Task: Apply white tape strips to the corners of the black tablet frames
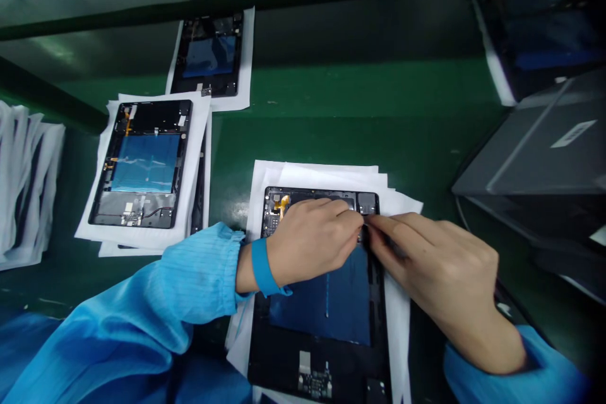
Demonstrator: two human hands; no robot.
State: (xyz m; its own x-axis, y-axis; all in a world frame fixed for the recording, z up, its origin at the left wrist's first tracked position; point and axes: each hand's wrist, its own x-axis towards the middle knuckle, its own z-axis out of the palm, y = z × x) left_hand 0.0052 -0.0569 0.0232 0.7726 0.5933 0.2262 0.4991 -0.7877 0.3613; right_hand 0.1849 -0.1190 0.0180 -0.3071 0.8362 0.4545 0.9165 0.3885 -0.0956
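Note:
An opened tablet [284,353] with its inside facing up lies in front of me on white sheets [398,341]. A blue-wrapped battery [303,309] fills its middle, and a small circuit board [315,384] sits near its lower edge. Over the tablet's upper part reaches my left hand [315,240], a blue band round its wrist, fingers closed in a pinch. My right hand [430,265] comes in from the right, fingertips pinched and meeting the left ones near the tablet's upper right corner. Whatever lies between the fingertips is too small and covered to make out.
Another opened tablet [144,164] rests on a stack at the left, with one [208,57] behind it. White wrapped items [28,177] stand at the far left. A grey bin [544,151] is at the right, beside a further tablet [544,31]. The table [331,113] is green.

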